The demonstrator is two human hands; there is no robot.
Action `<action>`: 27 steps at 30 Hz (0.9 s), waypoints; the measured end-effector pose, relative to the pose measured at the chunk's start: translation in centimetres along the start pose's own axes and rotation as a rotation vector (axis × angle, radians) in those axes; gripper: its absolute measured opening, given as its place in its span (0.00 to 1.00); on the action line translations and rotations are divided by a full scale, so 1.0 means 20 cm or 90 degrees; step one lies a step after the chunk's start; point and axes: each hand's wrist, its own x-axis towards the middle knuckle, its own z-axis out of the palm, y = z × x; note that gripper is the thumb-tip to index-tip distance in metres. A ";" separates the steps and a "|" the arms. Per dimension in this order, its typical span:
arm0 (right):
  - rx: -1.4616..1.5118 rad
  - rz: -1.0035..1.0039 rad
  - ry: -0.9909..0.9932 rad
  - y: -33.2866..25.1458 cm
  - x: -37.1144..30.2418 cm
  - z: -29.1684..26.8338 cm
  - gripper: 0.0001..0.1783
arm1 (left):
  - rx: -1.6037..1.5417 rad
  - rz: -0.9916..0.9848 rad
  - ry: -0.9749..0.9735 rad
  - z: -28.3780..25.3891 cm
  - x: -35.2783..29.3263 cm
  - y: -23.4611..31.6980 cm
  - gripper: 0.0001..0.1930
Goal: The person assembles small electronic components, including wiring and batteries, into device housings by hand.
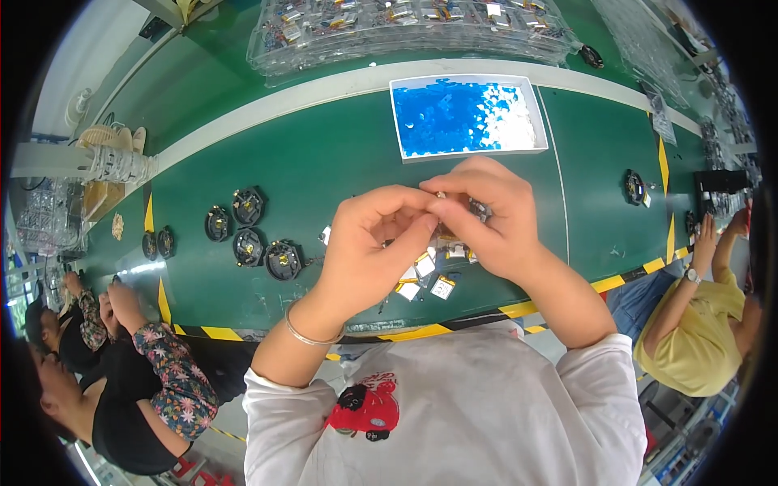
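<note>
Left hand and right hand raised together above the green work mat, fingertips of both pinched on one small dark part, mostly hidden between them. Just below the hands, small silver flat cells with yellow tape on the mat. Further left, round black housings in a loose group. Beyond the hands, white shallow tray of blue and white film pieces.

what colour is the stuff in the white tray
Mostly bright blue, with white pieces on the right side of the tray; head view.
</note>
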 end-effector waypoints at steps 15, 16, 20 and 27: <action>-0.173 -0.166 0.047 0.02 0.02 -0.05 0.09 | 0.098 -0.023 0.012 0.01 0.00 0.00 0.08; -0.182 -0.147 0.048 0.02 0.02 -0.06 0.08 | 0.097 -0.022 0.009 0.01 0.00 0.00 0.08; -0.305 -0.079 0.167 0.12 0.10 -0.21 0.05 | 0.073 -0.077 0.007 -0.02 0.00 0.03 0.08; -0.523 -0.001 0.141 0.19 0.11 -0.38 0.09 | 0.010 -0.110 0.053 -0.03 0.03 0.02 0.10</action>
